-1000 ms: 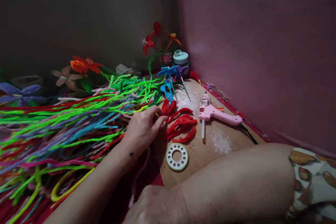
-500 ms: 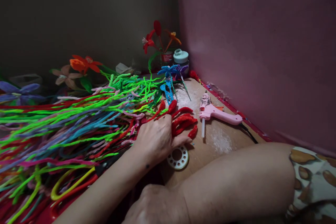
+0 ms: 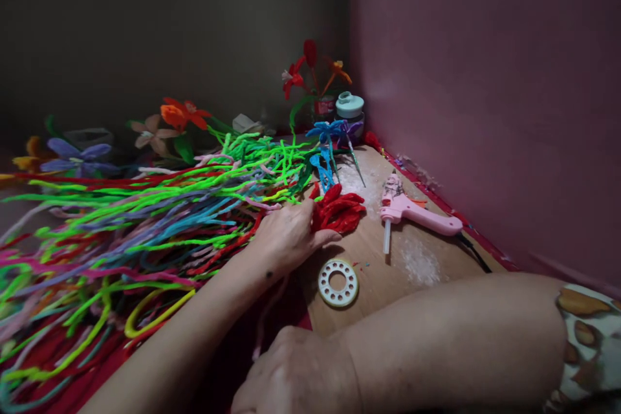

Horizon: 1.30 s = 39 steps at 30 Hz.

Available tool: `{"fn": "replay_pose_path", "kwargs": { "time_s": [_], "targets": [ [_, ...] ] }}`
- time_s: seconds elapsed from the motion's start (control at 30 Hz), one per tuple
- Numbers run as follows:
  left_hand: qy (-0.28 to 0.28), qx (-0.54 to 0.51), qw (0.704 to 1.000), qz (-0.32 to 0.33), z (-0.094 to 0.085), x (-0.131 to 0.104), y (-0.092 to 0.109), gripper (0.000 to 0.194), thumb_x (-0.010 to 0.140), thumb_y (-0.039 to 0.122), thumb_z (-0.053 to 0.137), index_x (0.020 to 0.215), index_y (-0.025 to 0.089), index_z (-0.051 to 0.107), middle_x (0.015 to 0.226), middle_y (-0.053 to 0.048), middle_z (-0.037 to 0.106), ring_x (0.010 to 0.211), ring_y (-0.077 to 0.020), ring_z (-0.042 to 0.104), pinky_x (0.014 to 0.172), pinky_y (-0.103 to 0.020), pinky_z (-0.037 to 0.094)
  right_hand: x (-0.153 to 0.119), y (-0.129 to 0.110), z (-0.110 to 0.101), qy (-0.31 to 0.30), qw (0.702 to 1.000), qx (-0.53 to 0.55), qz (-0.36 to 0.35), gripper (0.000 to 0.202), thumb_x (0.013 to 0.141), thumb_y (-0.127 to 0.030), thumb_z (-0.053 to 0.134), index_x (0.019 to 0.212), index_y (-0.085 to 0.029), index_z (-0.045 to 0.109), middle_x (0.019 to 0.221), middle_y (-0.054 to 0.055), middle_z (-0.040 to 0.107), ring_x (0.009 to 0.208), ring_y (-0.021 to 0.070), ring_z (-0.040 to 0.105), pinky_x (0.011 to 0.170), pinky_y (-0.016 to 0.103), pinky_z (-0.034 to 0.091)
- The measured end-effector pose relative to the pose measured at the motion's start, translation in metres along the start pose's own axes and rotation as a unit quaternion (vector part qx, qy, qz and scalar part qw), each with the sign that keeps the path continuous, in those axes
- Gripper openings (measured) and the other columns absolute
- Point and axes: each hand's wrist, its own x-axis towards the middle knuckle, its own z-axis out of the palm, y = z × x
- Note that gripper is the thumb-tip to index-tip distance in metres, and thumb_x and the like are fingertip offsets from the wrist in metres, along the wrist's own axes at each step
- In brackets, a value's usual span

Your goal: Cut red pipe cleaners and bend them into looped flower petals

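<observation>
My left hand (image 3: 287,233) reaches in from the lower left and closes round a bunch of red fuzzy pipe-cleaner petals (image 3: 339,208) on the wooden board. Its thumb lies along their near side, while the other fingers are mostly hidden. At the bottom edge my right hand (image 3: 298,372) is curled, back upward, its fingertips out of sight. A thin pale pink strand (image 3: 262,326) runs close beside it; whether the hand holds it I cannot make out. Just below the left thumb lies a white ring with holes (image 3: 338,283).
A pink glue gun (image 3: 422,213) lies on the board (image 3: 373,297). Many coloured pipe cleaners (image 3: 184,213) spread at left, partly over yellow-handled scissors (image 3: 160,312). Behind stand a lidded jar (image 3: 349,118), red flowers (image 3: 294,77) and blue flowers (image 3: 326,131). A pink wall (image 3: 485,110) borders the right.
The spread red petals are now gathered into a tighter bunch by my left hand. Its thumb has drawn back, uncovering the white ring. The whole view has shifted slightly.
</observation>
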Motion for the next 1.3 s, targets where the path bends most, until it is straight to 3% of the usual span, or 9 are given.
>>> {"fn": "replay_pose_path", "kwargs": {
  "time_s": [0.07, 0.23, 0.33, 0.43, 0.63, 0.83, 1.03, 1.2, 1.3],
  "targets": [
    [0.008, -0.031, 0.999, -0.013, -0.011, -0.007, -0.009, 0.04, 0.082, 0.056, 0.043, 0.098, 0.02, 0.054, 0.081, -0.006, 0.067, 0.072, -0.0212, 0.062, 0.054, -0.026, 0.036, -0.001, -0.001, 0.0, 0.0, 1.0, -0.022, 0.005, 0.009, 0.084, -0.02, 0.047, 0.078, -0.019, 0.054, 0.079, 0.0, 0.067, 0.071, 0.0136, 0.063, 0.041, 0.022, 0.033],
    [-0.05, -0.044, 0.998, -0.006, -0.027, -0.038, -0.028, 0.025, 0.085, 0.043, 0.043, 0.082, 0.021, 0.056, 0.071, -0.002, 0.062, 0.062, -0.0162, 0.056, 0.052, -0.025, 0.032, 0.0, 0.004, 0.024, 0.16, 0.983, -0.074, -0.057, 0.024, 0.086, -0.032, 0.048, 0.065, -0.02, 0.048, 0.058, -0.005, 0.057, 0.058, 0.0122, 0.058, 0.04, 0.023, 0.031],
    [-0.095, -0.041, 0.994, -0.02, -0.02, -0.061, -0.032, 0.023, 0.081, 0.043, 0.047, 0.089, 0.022, 0.055, 0.078, -0.003, 0.064, 0.067, -0.018, 0.058, 0.053, -0.026, 0.034, 0.002, 0.006, 0.038, 0.237, 0.964, -0.114, -0.042, 0.035, 0.089, -0.044, 0.041, 0.065, -0.02, 0.05, 0.052, -0.004, 0.053, 0.05, 0.0127, 0.055, 0.04, 0.025, 0.03],
    [-0.098, -0.021, 0.994, -0.05, -0.007, -0.08, -0.032, 0.024, 0.079, 0.038, 0.05, 0.096, 0.022, 0.051, 0.093, -0.007, 0.064, 0.076, -0.0211, 0.061, 0.058, -0.028, 0.039, 0.003, 0.007, 0.042, 0.279, 0.948, -0.128, -0.077, 0.032, 0.09, -0.038, 0.041, 0.067, -0.019, 0.052, 0.05, -0.004, 0.051, 0.047, 0.0123, 0.052, 0.039, 0.026, 0.029],
    [-0.093, -0.041, 0.994, -0.05, 0.001, -0.095, -0.034, 0.026, 0.085, 0.024, 0.035, 0.107, 0.023, 0.047, 0.095, -0.008, 0.065, 0.079, -0.0199, 0.062, 0.067, -0.029, 0.044, 0.006, 0.009, 0.036, 0.283, 0.94, -0.157, -0.112, 0.039, 0.089, -0.045, 0.042, 0.06, -0.019, 0.05, 0.044, -0.005, 0.046, 0.039, 0.0111, 0.047, 0.037, 0.025, 0.03],
    [-0.067, -0.031, 0.994, -0.075, -0.004, -0.099, -0.042, 0.036, 0.083, 0.016, 0.034, 0.116, 0.02, 0.049, 0.109, -0.012, 0.062, 0.093, -0.022, 0.061, 0.077, -0.032, 0.045, 0.006, 0.006, 0.027, 0.324, 0.926, -0.163, -0.104, 0.035, 0.085, -0.029, 0.046, 0.051, -0.02, 0.043, 0.042, -0.005, 0.046, 0.037, 0.0091, 0.046, 0.036, 0.024, 0.028],
    [-0.04, -0.014, 0.998, -0.045, 0.005, -0.099, -0.067, 0.023, 0.086, 0.022, 0.034, 0.082, 0.021, 0.056, 0.086, -0.007, 0.062, 0.075, -0.0192, 0.059, 0.065, -0.028, 0.041, 0.004, 0.004, 0.025, 0.332, 0.927, -0.146, -0.098, 0.032, 0.083, -0.024, 0.044, 0.051, -0.019, 0.043, 0.041, -0.005, 0.048, 0.039, 0.0086, 0.047, 0.038, 0.023, 0.029],
    [-0.032, -0.17, 0.984, -0.047, -0.003, -0.1, -0.078, 0.018, 0.081, 0.026, 0.044, 0.075, 0.021, 0.061, 0.079, -0.002, 0.063, 0.073, -0.0156, 0.057, 0.064, -0.024, 0.04, 0.003, 0.003, 0.027, 0.35, 0.924, -0.121, -0.092, 0.032, 0.084, -0.023, 0.044, 0.052, -0.018, 0.045, 0.042, -0.004, 0.048, 0.039, 0.0087, 0.046, 0.038, 0.024, 0.029],
    [-0.041, -0.319, 0.94, -0.111, -0.01, -0.102, -0.081, 0.019, 0.08, 0.033, 0.048, 0.079, 0.019, 0.061, 0.066, 0.001, 0.059, 0.06, -0.0126, 0.053, 0.056, -0.022, 0.039, 0.003, 0.003, 0.03, 0.348, 0.926, -0.112, -0.095, 0.033, 0.084, -0.023, 0.045, 0.052, -0.018, 0.046, 0.043, -0.004, 0.049, 0.039, 0.0083, 0.045, 0.038, 0.024, 0.029]
  ]
}}
